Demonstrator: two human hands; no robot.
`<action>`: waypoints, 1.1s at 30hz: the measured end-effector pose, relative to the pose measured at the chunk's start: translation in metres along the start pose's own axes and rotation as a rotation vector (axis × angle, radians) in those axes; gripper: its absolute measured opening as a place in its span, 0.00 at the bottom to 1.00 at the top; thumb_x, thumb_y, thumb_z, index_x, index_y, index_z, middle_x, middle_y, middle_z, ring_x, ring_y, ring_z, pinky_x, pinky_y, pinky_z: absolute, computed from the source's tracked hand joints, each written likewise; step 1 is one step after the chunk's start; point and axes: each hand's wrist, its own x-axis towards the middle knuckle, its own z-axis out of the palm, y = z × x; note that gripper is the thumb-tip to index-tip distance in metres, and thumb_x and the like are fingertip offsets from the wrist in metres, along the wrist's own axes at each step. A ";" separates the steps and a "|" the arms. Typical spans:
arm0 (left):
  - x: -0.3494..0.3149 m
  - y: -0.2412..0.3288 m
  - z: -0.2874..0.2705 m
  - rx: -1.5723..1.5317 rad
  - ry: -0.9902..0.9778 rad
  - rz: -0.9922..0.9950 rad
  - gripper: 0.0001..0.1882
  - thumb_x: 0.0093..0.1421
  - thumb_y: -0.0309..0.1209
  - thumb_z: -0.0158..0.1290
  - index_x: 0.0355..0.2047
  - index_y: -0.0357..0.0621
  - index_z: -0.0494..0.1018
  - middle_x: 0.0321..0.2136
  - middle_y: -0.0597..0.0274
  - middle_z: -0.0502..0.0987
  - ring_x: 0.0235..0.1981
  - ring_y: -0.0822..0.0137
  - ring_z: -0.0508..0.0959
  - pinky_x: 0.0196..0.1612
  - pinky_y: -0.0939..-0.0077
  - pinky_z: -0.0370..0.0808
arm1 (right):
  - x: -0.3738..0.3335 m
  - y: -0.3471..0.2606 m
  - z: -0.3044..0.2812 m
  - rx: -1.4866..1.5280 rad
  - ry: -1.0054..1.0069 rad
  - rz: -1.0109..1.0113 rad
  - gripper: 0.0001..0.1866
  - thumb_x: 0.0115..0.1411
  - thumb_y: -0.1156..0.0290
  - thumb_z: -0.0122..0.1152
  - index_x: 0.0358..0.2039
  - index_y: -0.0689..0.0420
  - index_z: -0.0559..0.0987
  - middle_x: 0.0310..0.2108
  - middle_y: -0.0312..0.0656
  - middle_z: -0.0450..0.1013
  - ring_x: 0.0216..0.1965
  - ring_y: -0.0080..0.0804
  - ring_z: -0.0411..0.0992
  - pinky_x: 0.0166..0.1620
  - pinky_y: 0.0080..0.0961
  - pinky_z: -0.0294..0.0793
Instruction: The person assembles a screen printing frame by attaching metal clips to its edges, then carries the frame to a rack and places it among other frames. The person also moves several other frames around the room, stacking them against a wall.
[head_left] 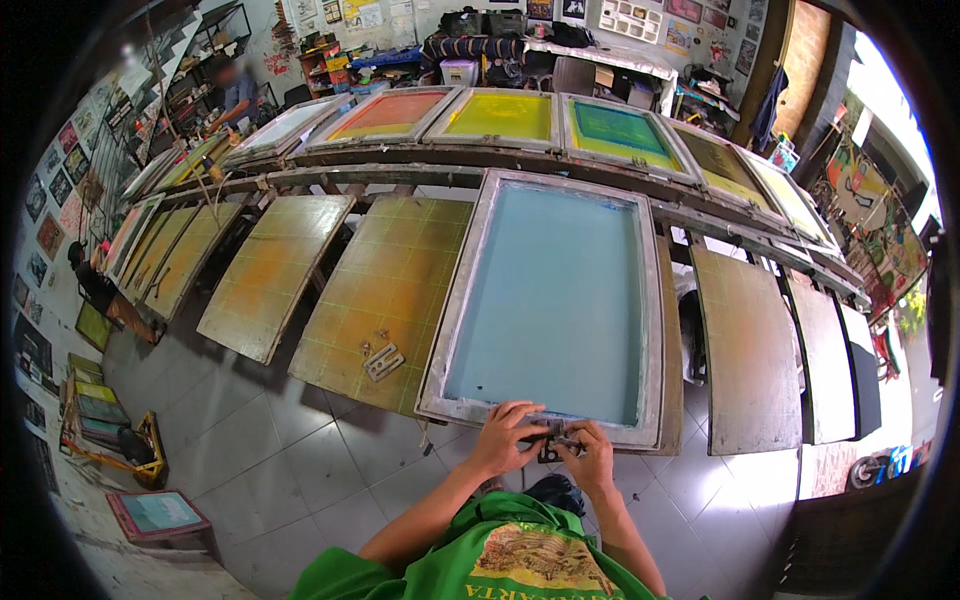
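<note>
A large screen-printing frame [655,330] with pale blue mesh lies on a board in front of me. At its near edge a small dark metal bracket [550,447] sits between my two hands. My left hand [506,440] rests partly on the frame's edge, its fingers closed around the bracket's left side. On the other side my right hand [590,458] pinches the bracket with bent fingers. Left of the frame, a slotted metal plate [383,362] lies on a brown board [385,270], with a few small metal parts just above it.
More printing boards [745,350] line both sides. Behind a long rail [400,178] stand several screens with coloured mesh, one of them yellow [500,117]. A person [238,97] is at the far left, another [110,290] nearer. A yellow-edged crate [150,455] stands on the tiled floor.
</note>
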 end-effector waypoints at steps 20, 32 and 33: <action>-0.016 -0.014 0.016 -0.091 -0.047 -0.145 0.16 0.54 0.39 0.70 0.42 0.53 0.83 0.57 0.66 0.78 0.60 0.60 0.74 0.64 0.57 0.68 | -0.009 0.011 0.007 -0.001 0.017 0.020 0.12 0.44 0.85 0.66 0.21 0.60 0.70 0.38 0.40 0.83 0.37 0.42 0.78 0.41 0.35 0.76; -0.015 -0.009 0.007 -0.046 0.024 -0.004 0.14 0.58 0.44 0.69 0.37 0.51 0.82 0.57 0.67 0.77 0.61 0.59 0.73 0.65 0.56 0.67 | -0.006 0.014 0.010 0.029 0.014 -0.024 0.11 0.42 0.84 0.69 0.23 0.60 0.74 0.41 0.44 0.82 0.38 0.45 0.77 0.43 0.39 0.77; -0.015 -0.011 0.010 -0.055 0.019 -0.028 0.14 0.58 0.44 0.69 0.37 0.52 0.82 0.57 0.67 0.78 0.61 0.59 0.73 0.65 0.56 0.68 | -0.006 0.011 0.008 0.002 0.018 -0.069 0.11 0.44 0.84 0.70 0.23 0.61 0.74 0.39 0.44 0.81 0.38 0.44 0.77 0.42 0.37 0.76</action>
